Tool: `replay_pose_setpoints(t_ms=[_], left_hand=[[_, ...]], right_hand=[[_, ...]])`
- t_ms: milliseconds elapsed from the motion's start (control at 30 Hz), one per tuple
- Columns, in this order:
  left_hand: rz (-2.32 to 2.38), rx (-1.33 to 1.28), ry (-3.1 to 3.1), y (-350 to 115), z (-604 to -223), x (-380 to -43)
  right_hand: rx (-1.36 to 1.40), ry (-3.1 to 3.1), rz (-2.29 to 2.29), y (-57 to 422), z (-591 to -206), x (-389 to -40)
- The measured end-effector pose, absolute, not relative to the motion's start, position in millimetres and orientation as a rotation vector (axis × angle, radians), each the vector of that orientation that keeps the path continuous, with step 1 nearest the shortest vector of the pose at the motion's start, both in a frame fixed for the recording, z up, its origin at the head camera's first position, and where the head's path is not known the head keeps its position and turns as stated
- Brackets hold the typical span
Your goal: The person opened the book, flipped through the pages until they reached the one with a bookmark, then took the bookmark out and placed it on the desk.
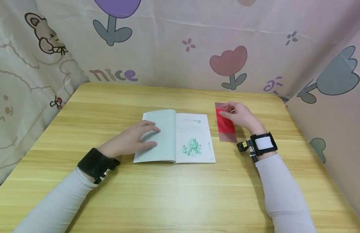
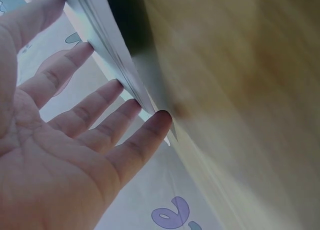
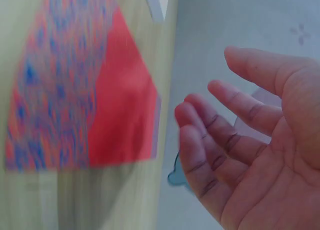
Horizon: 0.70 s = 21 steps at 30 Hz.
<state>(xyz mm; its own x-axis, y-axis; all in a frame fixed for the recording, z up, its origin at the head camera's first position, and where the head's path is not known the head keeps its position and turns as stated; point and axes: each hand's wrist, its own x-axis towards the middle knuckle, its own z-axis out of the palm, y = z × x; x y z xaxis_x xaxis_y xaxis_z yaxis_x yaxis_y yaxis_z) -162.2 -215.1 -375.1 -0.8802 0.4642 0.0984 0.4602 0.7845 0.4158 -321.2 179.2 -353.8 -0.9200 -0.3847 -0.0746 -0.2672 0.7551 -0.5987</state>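
Observation:
An open book (image 1: pixel 194 129) lies on the table, with pale green text on its left page and a green flower printed on its right page. My left hand (image 1: pixel 136 137) rests on the left page with its fingers spread; in the left wrist view its fingertips (image 2: pixel 162 117) touch the page by the book's edge. To the right of the book lies a flat red card (image 1: pixel 225 124) with patterned ends. My right hand (image 1: pixel 239 115) is over the card's upper part. In the right wrist view its loosely bent fingers (image 3: pixel 195 155) stand apart from the red card (image 3: pixel 125 100).
The wooden table (image 1: pixel 180 194) extends around the book on all sides. A printed cloth (image 1: pixel 168 48) with flowers and cartoon figures hangs behind the table and along both sides. Each wrist wears a black strap (image 1: pixel 93 163) with a small device.

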Motion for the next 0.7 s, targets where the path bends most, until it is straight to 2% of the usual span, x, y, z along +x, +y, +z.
replay_pose_setpoints(t_ms=[467,700], left_hand=[[0.746,0.794,2.974,-209,-375,-161],[1.129,0.851,3.115,-208,-361,-155]], right_hand=[[-0.874,2.843,-0.700,161,-363,-295],[-0.870,2.842,-0.752,158,-361,-291]])
